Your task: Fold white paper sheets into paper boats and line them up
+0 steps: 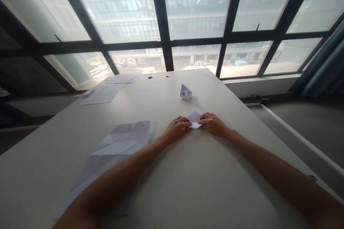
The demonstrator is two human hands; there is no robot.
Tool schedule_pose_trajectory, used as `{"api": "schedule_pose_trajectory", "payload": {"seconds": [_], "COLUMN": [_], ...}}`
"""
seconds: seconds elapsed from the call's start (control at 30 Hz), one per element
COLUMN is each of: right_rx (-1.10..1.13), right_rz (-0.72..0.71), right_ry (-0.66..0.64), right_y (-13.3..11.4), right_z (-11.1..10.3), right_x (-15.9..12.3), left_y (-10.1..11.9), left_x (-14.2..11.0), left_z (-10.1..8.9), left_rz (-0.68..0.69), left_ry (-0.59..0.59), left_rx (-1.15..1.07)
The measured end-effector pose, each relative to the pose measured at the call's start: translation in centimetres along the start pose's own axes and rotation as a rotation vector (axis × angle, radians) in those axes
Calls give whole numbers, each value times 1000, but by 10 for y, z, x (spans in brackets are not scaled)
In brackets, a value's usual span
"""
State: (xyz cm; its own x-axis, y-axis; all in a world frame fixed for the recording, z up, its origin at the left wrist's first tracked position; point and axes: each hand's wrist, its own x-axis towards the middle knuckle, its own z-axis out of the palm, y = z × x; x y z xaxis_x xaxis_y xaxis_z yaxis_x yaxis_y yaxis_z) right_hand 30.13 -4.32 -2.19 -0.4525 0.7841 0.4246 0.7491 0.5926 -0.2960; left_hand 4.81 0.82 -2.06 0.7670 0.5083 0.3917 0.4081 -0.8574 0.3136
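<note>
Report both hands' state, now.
Left hand: closed, holding the folded paper at its left side.
Right hand: closed, holding its right side.

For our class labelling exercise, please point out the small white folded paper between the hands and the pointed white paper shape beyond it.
Small white folded paper point(194, 117), head view: middle of its visible face.
Pointed white paper shape point(185, 92), head view: middle of its body.

Over there, a large creased white sheet point(122, 146) is lying left of the small folded white paper point(194, 117); a pointed white paper form point(185, 92) is sitting behind.
</note>
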Motion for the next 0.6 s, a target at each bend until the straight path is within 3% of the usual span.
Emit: {"api": "schedule_pose_trajectory", "payload": {"seconds": [0.17,0.4,0.6], "right_rx": [109,288,187], "right_rz": [54,344,388], "right_ry": [58,201,221], "right_y": [2,1,3], "right_z": [4,15,19], "right_x": [2,6,7], "left_y": [-7,-8,-5], "left_x": [1,4,5], "left_z": [4,3,4], "left_rz": [-107,-287,-344], "left_ry": [83,118,107], "left_rx": [-38,-149,-160]}}
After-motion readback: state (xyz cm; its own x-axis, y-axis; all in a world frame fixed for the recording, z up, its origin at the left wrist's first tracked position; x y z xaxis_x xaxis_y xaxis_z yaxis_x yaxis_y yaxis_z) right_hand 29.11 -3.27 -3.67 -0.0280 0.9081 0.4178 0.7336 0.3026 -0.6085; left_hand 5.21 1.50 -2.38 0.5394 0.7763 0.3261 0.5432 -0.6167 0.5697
